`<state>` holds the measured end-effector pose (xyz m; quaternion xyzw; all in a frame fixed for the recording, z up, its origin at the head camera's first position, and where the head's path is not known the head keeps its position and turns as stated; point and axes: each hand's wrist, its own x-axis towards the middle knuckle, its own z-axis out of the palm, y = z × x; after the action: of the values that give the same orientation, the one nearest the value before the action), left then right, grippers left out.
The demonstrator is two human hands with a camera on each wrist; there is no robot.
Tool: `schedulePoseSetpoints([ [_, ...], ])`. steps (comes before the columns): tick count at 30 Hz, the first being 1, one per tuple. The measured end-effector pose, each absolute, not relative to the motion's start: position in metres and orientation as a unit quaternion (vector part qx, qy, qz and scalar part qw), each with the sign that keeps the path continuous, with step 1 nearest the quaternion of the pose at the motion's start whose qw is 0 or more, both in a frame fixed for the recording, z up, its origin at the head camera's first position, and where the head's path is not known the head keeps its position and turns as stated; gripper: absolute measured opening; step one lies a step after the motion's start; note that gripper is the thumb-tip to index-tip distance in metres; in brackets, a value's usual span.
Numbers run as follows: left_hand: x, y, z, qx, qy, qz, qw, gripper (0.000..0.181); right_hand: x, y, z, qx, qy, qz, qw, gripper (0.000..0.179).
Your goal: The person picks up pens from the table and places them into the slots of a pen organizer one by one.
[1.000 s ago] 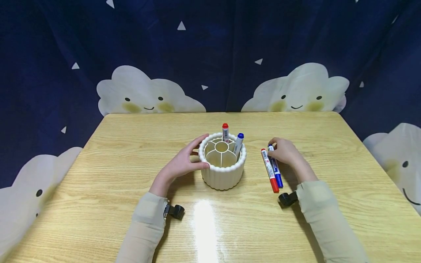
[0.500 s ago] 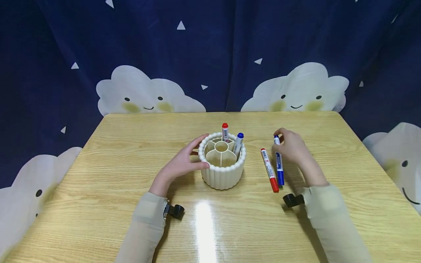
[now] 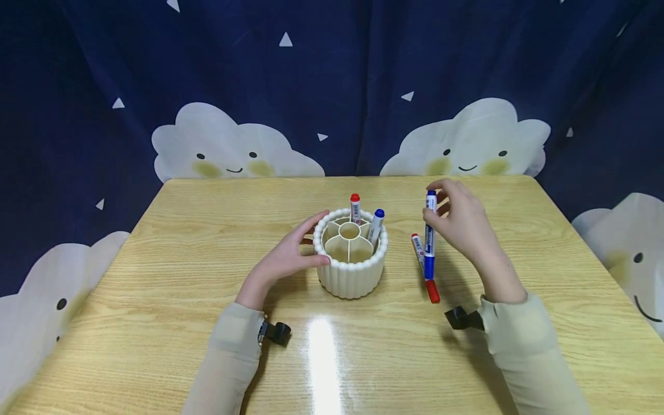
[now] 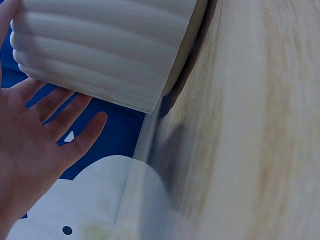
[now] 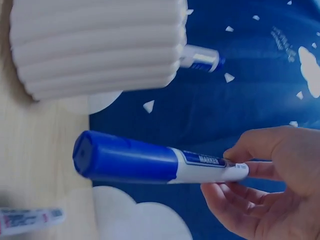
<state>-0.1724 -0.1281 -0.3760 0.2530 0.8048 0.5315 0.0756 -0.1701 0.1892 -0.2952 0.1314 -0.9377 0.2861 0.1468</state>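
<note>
A cream ribbed pen holder (image 3: 350, 281) with a beaded rim and several compartments stands upright on the table. My left hand (image 3: 284, 257) holds its left side, thumb at the near rim and fingers round the far side. In the left wrist view the fingers (image 4: 85, 135) reach behind its wall. A red-capped marker (image 3: 355, 212) stands in a back compartment, and a blue-ended marker (image 3: 376, 228) leans in a right one. My right hand (image 3: 463, 222) pinches a blue marker (image 3: 430, 239) near its upper end, the wide blue cap pointing down, raised above the table.
Below the raised marker lies a red marker (image 3: 433, 291) on the wooden table (image 3: 249, 207), partly covered by it in the head view. A dark blue curtain (image 3: 332, 75) with white clouds hangs behind the table's far edge.
My right hand has picked the blue marker up from beside the red one, lifted it and tilted it upright, bringing it slightly left. The left hand and pen holder have stayed put.
</note>
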Motion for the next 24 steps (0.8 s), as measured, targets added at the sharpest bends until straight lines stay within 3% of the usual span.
schedulePoseSetpoints([
  [13, -0.172, -0.128, -0.373, 0.255, 0.805, 0.53, 0.082, 0.09, -0.15, 0.166, -0.268, 0.17, -0.908, 0.31, 0.227, 0.033],
  [24, -0.155, -0.123, -0.345, 0.254, 0.805, 0.528, 0.092, 0.089, -0.141, 0.15, -0.254, 0.215, -0.872, 0.341, 0.276, 0.035],
])
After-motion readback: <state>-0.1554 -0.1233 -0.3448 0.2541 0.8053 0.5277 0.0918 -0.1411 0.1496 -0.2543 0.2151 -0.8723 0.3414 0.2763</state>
